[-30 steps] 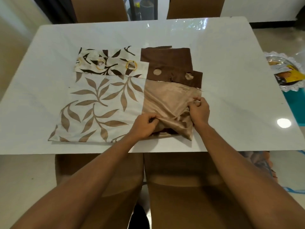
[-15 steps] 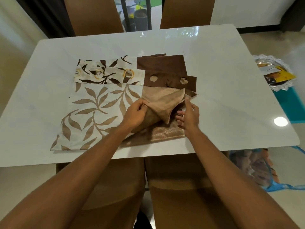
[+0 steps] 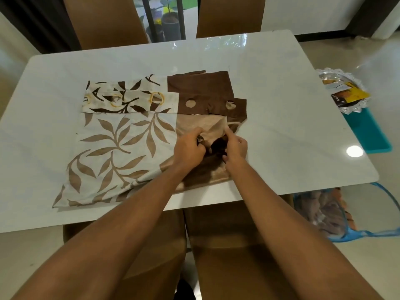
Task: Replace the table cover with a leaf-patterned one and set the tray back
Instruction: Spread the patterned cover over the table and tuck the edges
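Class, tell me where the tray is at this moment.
In the head view, the tray sits far right, off the table, beyond its right edge, on a teal surface.

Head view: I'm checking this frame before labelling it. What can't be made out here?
All in the head view:
- Folded cover: its near right part lies under the left hand and right hand, which grip it; layers uncountable.
- Tray: beside the table, packet print too small to read.
- Bag: top hidden by the table's edge, contents blurred.
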A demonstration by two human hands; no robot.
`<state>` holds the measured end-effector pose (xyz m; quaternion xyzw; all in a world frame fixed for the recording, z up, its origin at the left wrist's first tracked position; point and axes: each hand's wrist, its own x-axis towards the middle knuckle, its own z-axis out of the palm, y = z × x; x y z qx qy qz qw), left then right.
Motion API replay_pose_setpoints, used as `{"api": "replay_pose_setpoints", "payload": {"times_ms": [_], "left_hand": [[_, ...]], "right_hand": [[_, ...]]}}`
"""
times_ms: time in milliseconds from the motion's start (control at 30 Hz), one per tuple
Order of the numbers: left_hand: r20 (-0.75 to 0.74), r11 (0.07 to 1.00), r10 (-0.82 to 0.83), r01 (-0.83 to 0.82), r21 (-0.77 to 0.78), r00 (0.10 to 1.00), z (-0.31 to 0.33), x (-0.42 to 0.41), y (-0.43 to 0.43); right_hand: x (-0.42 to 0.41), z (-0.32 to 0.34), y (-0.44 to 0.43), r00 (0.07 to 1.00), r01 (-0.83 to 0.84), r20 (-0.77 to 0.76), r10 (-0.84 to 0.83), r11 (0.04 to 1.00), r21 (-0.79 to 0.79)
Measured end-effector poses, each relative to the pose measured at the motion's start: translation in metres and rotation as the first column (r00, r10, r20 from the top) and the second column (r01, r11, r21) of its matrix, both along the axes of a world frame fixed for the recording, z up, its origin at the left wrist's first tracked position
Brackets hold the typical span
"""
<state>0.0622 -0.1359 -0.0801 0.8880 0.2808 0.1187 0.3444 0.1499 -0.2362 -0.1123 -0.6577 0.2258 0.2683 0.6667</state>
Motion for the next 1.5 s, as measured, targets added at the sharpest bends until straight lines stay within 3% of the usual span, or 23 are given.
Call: {"api": "replay_pose_setpoints", "payload": {"times_ms": [67, 133, 267, 400, 467, 567, 667, 733, 767, 800, 867, 933, 967, 1067, 1133, 1300, 1400, 1500], "left_hand": [[0.075, 0.997, 0.002, 0.003, -0.072, 0.997, 0.014, -0.002, 0.010], [0.151, 0.989, -0.005, 0.027, -0.142, 0.989, 0.026, -0.011, 0.024], [0.255, 0.980, -0.021, 0.071, -0.186, 0.967, 0.045, -0.044, 0.060], [0.331, 0.948, 0.292, -0.225, -0.225, 0.897, 0.066, -0.099, 0.150], [0.369, 0.885, 0.465, -0.409, -0.223, 0.805, 0.080, -0.136, 0.205], [0.428, 0.721, 0.678, -0.653, -0.231, 0.597, 0.104, -0.216, 0.292], [0.452, 0.527, 0.800, -0.823, -0.212, 0.395, 0.116, -0.301, 0.362], [0.372, 0.432, 0.869, -0.867, -0.249, 0.326, 0.112, -0.356, 0.401], [0.286, 0.403, 0.899, -0.883, -0.241, 0.333, 0.104, -0.375, 0.413], [0.186, 0.392, 0.915, -0.900, -0.190, 0.358, 0.093, -0.389, 0.421], [0.093, 0.417, 0.903, -0.908, 0.036, 0.418, 0.066, -0.404, 0.423], [0.056, 0.556, 0.815, -0.805, 0.204, 0.577, 0.033, -0.400, 0.412], [0.014, 0.656, 0.741, -0.727, 0.204, 0.672, 0.017, -0.394, 0.402], [-0.043, 0.887, 0.446, -0.435, 0.158, 0.894, -0.027, -0.366, 0.366], [-0.084, 0.943, 0.272, -0.249, 0.219, 0.958, -0.046, -0.343, 0.352], [-0.340, 0.941, 0.078, 0.044, 0.336, 0.937, -0.059, -0.308, 0.337], [-0.473, 0.918, -0.016, 0.200, 0.342, 0.881, -0.068, -0.305, 0.328], [-0.519, 0.909, -0.042, 0.248, 0.336, 0.854, -0.084, -0.308, 0.316]], "right_hand": [[0.000, 0.003, 0.008, 0.989, 0.043, -0.143, -0.025, 0.992, 0.121], [0.001, 0.016, 0.025, 0.985, 0.003, -0.171, 0.032, 0.980, 0.200], [0.007, 0.038, 0.088, 0.990, -0.099, -0.074, 0.116, 0.974, 0.202], [-0.018, 0.082, 0.206, 0.925, -0.375, 0.113, 0.363, 0.921, 0.110], [-0.057, 0.119, 0.273, 0.788, -0.591, 0.253, 0.561, 0.805, 0.058], [-0.144, 0.163, 0.361, 0.512, -0.830, 0.394, 0.763, 0.558, -0.001], [-0.217, 0.175, 0.413, 0.186, -0.972, 0.469, 0.864, 0.231, -0.041], [-0.252, 0.151, 0.436, -0.034, -0.983, 0.505, 0.862, 0.061, -0.171], [-0.261, 0.133, 0.438, -0.070, -0.961, 0.512, 0.856, 0.079, -0.264], [-0.268, 0.110, 0.436, -0.066, -0.919, 0.535, 0.842, 0.158, -0.362], [-0.272, 0.061, 0.415, 0.076, -0.807, 0.598, 0.798, 0.402, -0.433], [-0.266, 0.020, 0.383, 0.193, -0.635, 0.649, 0.736, 0.598, -0.490], [-0.261, 0.005, 0.366, 0.233, -0.551, 0.639, 0.734, 0.640, -0.535], [-0.242, -0.032, 0.324, 0.308, -0.405, 0.505, 0.806, 0.592, -0.697], [-0.238, -0.050, 0.300, 0.265, -0.349, 0.462, 0.846, 0.531, -0.772], [-0.243, -0.088, 0.246, 0.014, -0.193, 0.356, 0.934, 0.352, -0.916], [-0.234, -0.089, 0.234, 0.009, -0.197, 0.335, 0.942, 0.330, -0.923], [-0.223, -0.086, 0.225, 0.000, -0.190, 0.355, 0.935, 0.348, -0.918]]}}
